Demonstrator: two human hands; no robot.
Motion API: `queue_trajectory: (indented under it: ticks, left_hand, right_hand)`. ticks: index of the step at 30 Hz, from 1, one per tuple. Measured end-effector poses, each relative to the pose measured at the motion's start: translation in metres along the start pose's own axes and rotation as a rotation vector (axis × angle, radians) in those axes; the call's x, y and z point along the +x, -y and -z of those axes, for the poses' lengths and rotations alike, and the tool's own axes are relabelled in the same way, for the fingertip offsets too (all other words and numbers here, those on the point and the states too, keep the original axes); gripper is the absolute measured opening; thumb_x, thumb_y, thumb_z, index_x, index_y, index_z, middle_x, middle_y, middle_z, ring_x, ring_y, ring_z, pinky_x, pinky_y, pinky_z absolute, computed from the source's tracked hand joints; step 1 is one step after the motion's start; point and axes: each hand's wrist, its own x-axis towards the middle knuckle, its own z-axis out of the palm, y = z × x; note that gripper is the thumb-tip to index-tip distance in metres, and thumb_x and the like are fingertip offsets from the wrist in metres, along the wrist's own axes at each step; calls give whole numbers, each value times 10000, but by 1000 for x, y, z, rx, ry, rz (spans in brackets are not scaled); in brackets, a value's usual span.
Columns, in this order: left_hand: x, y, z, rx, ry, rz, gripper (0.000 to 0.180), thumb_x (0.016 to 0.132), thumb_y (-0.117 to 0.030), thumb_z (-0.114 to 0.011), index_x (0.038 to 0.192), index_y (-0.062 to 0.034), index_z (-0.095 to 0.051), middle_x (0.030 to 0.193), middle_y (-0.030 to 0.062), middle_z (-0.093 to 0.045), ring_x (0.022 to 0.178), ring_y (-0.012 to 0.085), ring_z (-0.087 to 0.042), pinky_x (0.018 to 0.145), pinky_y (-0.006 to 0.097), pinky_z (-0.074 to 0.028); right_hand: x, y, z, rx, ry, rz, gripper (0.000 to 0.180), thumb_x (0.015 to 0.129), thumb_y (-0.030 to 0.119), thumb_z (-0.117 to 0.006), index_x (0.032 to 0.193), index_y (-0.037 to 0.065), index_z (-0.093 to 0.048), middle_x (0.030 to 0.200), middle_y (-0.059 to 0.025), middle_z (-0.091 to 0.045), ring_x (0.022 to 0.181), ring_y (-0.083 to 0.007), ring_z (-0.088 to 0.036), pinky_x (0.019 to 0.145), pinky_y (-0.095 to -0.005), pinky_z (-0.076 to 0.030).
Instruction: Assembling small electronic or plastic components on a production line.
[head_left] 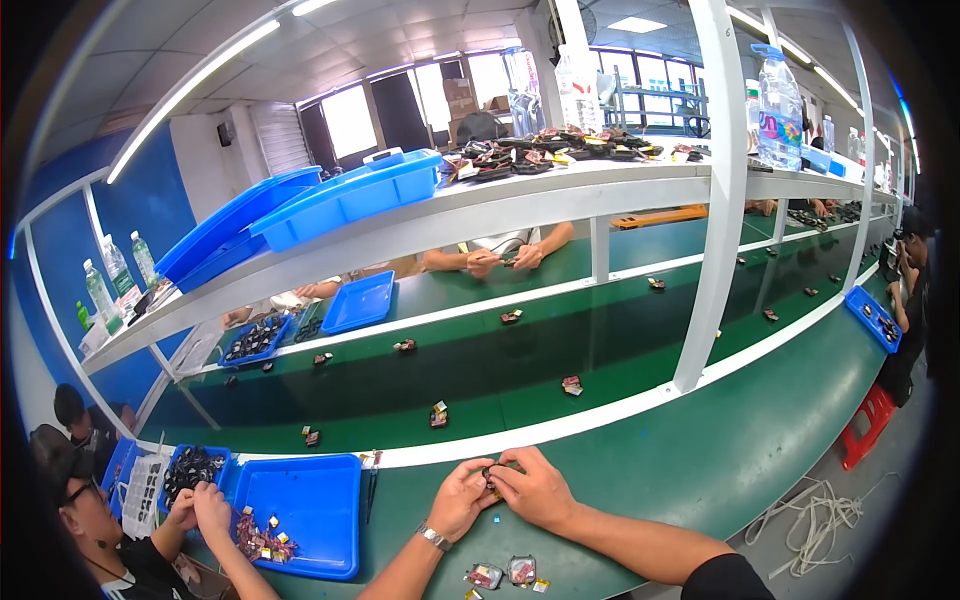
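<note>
My left hand (pixel 460 500), with a metal watch on its wrist, and my right hand (pixel 537 490) meet over the green table. Fingers of both are closed on a small dark part (pixel 489 476). Its exact kind is mostly hidden by my fingertips. On the table below them lie two small assemblies with clear casings and reddish wires, one to the left (pixel 484 576) and one to the right (pixel 522 570), with yellow-and-white tabs beside them. A tiny blue piece (pixel 497 519) rests just under my hands.
A blue tray (pixel 345 462) with small wired parts stands at left, by a co-worker's hands (pixel 205 508). Beyond a white rail runs a dark green conveyor belt (pixel 500 385) carrying scattered parts. A white post (pixel 708 200) and a loaded shelf (pixel 600 180) rise above it.
</note>
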Motion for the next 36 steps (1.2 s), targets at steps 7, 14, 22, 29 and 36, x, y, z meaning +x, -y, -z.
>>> queue_trajectory:
  ticks: [7,14,22,29,36]
  left_hand:
    - [1,0,-3,11,-8,9,313,971,8,-441,1284,-7,-427,1171,115,-611,1067,186,-612,950,366,-514]
    - [-1,-1,-6,60,-33,-2,293,982,0,-428,1274,-4,-438,1182,118,-608,1071,187,-613,951,358,-517]
    - [1,1,-8,87,-60,0,281,983,-12,-430,1263,-9,-451,1166,111,-614,1044,181,-623,927,358,-530]
    - [1,3,-10,168,-138,-42,236,961,-55,-515,1196,-33,-511,1059,76,-634,955,179,-633,843,370,-545]
    - [1,10,-10,395,-256,-135,160,965,-34,-518,1117,-4,-559,985,60,-661,839,88,-607,715,224,-497]
  right_hand:
    - [-4,0,-1,-193,81,66,139,798,126,-691,927,76,-675,931,-38,-606,838,-210,-605,654,-318,-541]
    - [-5,-4,-6,-217,20,153,124,796,118,-695,904,66,-666,914,-41,-609,809,-212,-607,638,-311,-539]
    - [-5,-5,-7,-250,27,160,165,768,99,-646,926,52,-631,897,-42,-565,780,-204,-574,660,-309,-525]
    - [-3,-3,-5,-231,46,158,145,790,93,-681,927,57,-652,933,-44,-600,807,-217,-608,656,-317,-538]
    - [-4,-11,-12,260,40,-259,244,804,42,-701,1044,20,-662,946,-104,-644,746,-203,-660,664,-289,-543]
